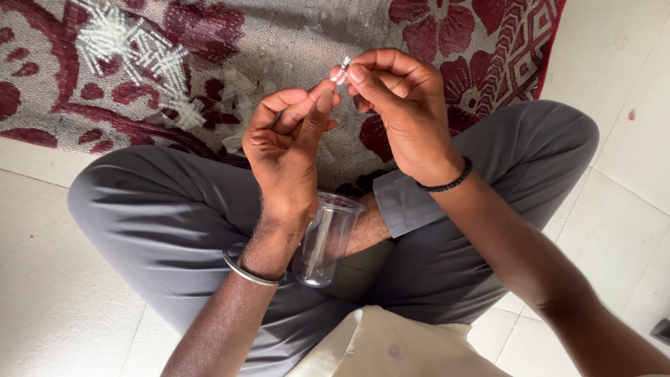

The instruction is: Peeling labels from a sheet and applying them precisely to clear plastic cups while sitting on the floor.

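The right hand [401, 112] pinches a small clear plastic piece [342, 72] between thumb and forefinger, its grip clamped on the piece, held up over the patterned carpet. The left hand [286, 139] meets it just beside, fingertips [324, 94] together and touching the lower end of the same piece. Below the hands a clear plastic cup [326, 241] rests tilted in the lap, between the crossed legs in grey trousers [160, 216]. Farther out, a heap of small white plastic pieces [136, 52] lies near the far left edge of the maroon and beige flowered carpet [447, 35], which lies on the pale tiled floor [621, 153].
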